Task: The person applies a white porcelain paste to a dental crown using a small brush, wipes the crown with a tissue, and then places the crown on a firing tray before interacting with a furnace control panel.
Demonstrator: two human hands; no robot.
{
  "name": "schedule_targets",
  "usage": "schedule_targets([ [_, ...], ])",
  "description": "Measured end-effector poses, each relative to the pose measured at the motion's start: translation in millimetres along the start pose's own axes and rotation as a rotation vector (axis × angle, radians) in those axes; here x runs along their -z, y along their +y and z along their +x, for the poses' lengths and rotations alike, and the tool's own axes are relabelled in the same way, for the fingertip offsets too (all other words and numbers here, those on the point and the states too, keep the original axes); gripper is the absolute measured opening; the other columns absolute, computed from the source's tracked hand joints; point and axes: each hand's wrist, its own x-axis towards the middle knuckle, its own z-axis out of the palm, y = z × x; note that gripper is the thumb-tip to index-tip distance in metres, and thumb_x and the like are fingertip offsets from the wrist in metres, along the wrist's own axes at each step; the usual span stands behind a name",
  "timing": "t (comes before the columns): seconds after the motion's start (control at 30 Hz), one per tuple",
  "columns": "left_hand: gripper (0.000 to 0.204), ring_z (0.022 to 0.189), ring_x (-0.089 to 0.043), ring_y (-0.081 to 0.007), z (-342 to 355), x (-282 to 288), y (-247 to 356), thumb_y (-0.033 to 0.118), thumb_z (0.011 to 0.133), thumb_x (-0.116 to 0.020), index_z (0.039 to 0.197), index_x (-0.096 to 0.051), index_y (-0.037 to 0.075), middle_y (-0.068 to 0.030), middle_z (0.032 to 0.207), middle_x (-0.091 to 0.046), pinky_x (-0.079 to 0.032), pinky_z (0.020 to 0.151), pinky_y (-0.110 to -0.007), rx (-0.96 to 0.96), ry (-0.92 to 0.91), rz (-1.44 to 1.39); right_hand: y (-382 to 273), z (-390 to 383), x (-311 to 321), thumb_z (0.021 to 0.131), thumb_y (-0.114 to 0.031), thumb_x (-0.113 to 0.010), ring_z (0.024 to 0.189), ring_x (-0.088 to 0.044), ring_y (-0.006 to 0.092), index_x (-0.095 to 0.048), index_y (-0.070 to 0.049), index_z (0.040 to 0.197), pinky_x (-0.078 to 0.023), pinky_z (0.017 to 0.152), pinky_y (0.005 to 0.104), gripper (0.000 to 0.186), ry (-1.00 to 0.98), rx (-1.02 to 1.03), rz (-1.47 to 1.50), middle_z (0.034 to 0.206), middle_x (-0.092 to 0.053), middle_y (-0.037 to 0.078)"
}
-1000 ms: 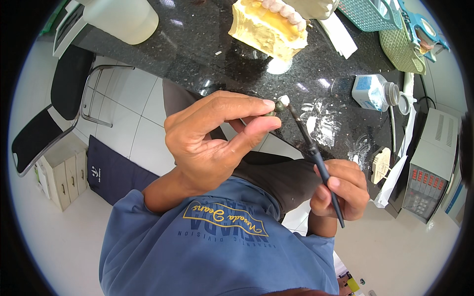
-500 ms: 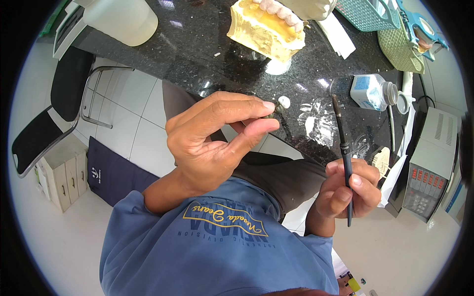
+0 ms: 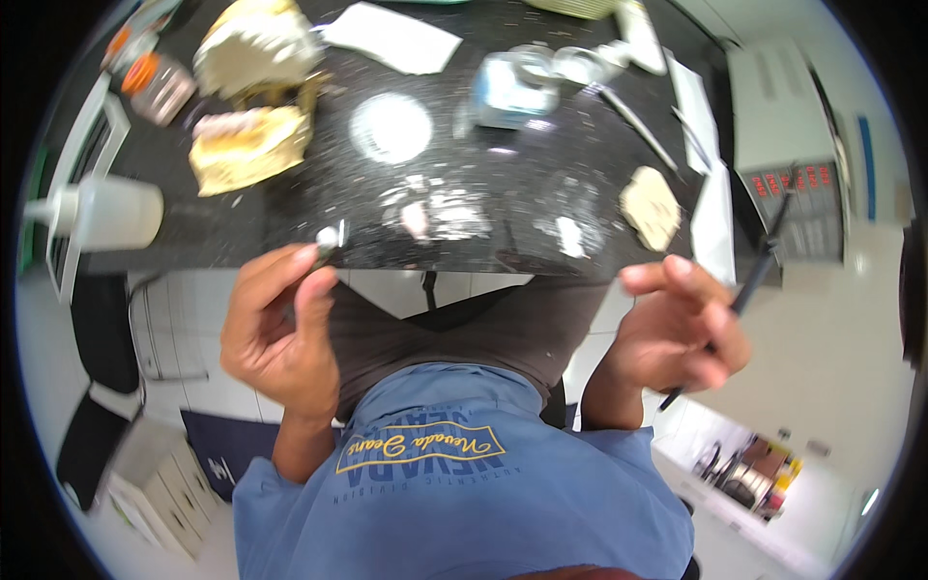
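Observation:
At the counter's near edge my left hand [image 3: 280,333], fingers pinched, grips a small metal piece with a white top [image 3: 327,238]. My right hand [image 3: 681,333] holds a long dark brush [image 3: 758,268], tilted up to the right, its upper end blurred. A yellow dental cast [image 3: 251,155] with pink teeth sits beyond my left hand, beside a pale plaster cast [image 3: 246,53]. A jar with a blue label [image 3: 503,92] stands behind the white powdery smears [image 3: 449,211]. A beige flat piece [image 3: 650,211] lies beyond my right hand.
A squeeze bottle [image 3: 116,213] and an orange-lidded jar [image 3: 162,92] are at the left. Paper [image 3: 391,37], a white round patch [image 3: 391,126] and a slim rod [image 3: 638,126] lie on the black counter [image 3: 551,256]. A device [image 3: 783,126] stands right, a chair [image 3: 101,329] left.
The view has swung, showing more of the counter. My hands have moved apart: the left to the left with the piece, the right carrying the brush away from it to the right.

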Motion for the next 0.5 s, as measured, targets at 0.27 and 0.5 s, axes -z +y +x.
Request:
schedule_targets([
  [0.27,0.014,0.074,-0.064,-0.0125,-9.5,-58.0,30.2,0.002,0.085,-0.067,0.098,-0.065,-0.001,-0.0126,0.098,-0.063,-0.048,0.054,-0.018,-0.206,-0.217,-0.071,10.5,31.7,136.3,0.100,-0.022,-0.045,0.070,-0.064,0.0196,-0.058,0.006,0.096,-0.051,0.067,0.0287,0.032,0.345,-0.344,-0.579,0.085,-0.068,0.018],
  [0.5,0.019,0.077,-0.062,-0.0145,-5.8,-103.4,63.5,-0.008,0.076,-0.072,0.094,-0.067,-0.001,-0.0134,0.090,-0.067,-0.050,0.061,-0.021,-0.237,-0.320,-0.139,37.7,20.0,199.8,0.093,-0.036,-0.056,0.082,-0.067,0.0298,-0.063,-0.004,0.109,-0.051,0.073,0.0356,0.037,-0.205,-0.606,-1.214,0.088,-0.070,0.015],
])
